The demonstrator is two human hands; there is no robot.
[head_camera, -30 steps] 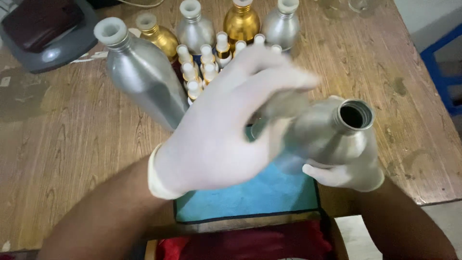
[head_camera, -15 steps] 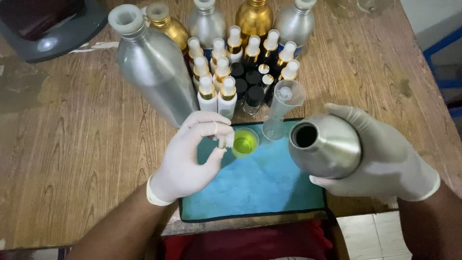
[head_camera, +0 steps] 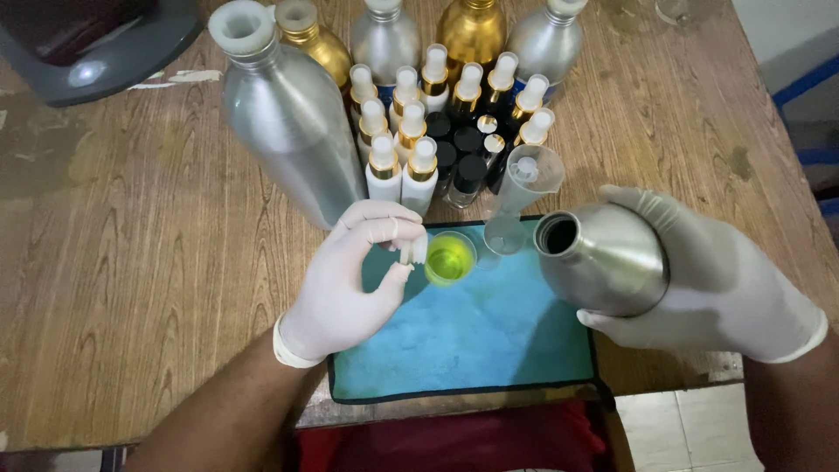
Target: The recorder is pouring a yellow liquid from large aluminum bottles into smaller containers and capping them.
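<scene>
**Tilted bottle beside the small cup**

My right hand (head_camera: 717,280) is gripping a silver metal bottle (head_camera: 603,258), grip clamped around its body, tilting it so the open mouth is facing left toward a small cup of yellow-green liquid (head_camera: 450,259). The cup is sitting on the blue cloth (head_camera: 472,336) on the wooden table (head_camera: 131,262). My left hand (head_camera: 350,284) is pinching a small white stopper (head_camera: 406,252) just beside the cup. A clear measuring cylinder (head_camera: 520,197) is standing just behind it.
</scene>
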